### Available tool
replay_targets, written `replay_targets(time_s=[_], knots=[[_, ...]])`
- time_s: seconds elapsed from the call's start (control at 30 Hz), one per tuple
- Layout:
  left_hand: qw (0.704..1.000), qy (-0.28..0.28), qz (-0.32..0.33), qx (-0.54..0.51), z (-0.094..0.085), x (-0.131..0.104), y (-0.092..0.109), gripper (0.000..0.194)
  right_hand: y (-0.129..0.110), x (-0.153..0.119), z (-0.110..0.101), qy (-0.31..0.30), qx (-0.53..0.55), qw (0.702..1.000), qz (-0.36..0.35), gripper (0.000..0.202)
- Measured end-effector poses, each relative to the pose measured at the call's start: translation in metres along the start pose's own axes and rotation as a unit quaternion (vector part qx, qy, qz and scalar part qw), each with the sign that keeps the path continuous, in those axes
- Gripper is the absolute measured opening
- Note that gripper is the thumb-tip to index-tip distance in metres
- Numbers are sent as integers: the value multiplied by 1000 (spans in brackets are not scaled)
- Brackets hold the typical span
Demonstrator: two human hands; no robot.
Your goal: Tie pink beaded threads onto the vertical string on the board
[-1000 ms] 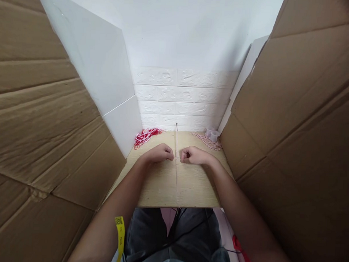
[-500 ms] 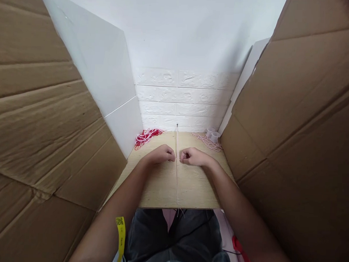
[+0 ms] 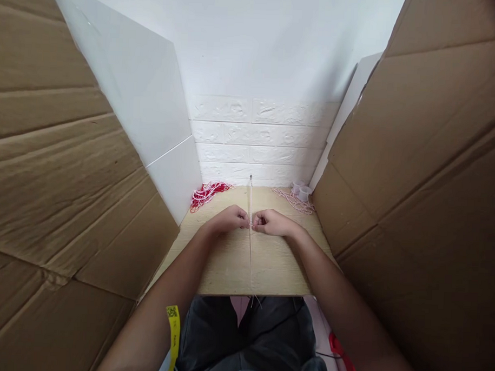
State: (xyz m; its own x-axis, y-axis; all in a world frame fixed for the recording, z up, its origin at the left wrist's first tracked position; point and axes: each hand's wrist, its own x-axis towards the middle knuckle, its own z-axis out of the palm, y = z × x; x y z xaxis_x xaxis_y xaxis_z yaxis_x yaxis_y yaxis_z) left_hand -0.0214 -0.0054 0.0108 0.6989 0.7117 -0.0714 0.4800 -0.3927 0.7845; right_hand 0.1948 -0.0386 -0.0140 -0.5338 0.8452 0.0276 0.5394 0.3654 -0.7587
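Observation:
A thin whitish braided cord [image 3: 251,199] runs from a small hook [image 3: 251,177] at the wall toward me down the middle of the board, its loose ends hanging over the front edge. My left hand [image 3: 235,218] is closed in a pinch at the cord's left side, on a fine strand beside the braid. From the right, my right hand [image 3: 270,222] pinches at the same spot, its fingertips at the cord. The strands between the fingers are too fine to follow exactly.
Red and white cords [image 3: 208,195] lie heaped at the board's back left. Pale pink cords [image 3: 295,200] and small clear cups [image 3: 302,192] sit at the back right. Tall cardboard panels [image 3: 426,175] flank the wooden board [image 3: 224,266], with a white brick-pattern wall behind.
My right hand has shifted slightly left, closer to the cord and to my left hand, so the gap between them has narrowed. My left hand has barely moved.

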Motion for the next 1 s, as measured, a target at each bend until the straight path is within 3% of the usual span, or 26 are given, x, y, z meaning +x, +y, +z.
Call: replay_targets(time_s=[0.2, 0.7, 1.0], knots=[[1000, 1, -18, -7, 0, -3, 5, 17, -3, -1, -2, -1, -19, 1000, -1, 7], [999, 34, -41, 4, -1, -4, 7, 13, -9, 1, -1, 20, -57, 998, 30, 22], [998, 40, -20, 32, -1, -4, 5, 14, -9, 1, -1, 23, -63, 997, 31, 24]])
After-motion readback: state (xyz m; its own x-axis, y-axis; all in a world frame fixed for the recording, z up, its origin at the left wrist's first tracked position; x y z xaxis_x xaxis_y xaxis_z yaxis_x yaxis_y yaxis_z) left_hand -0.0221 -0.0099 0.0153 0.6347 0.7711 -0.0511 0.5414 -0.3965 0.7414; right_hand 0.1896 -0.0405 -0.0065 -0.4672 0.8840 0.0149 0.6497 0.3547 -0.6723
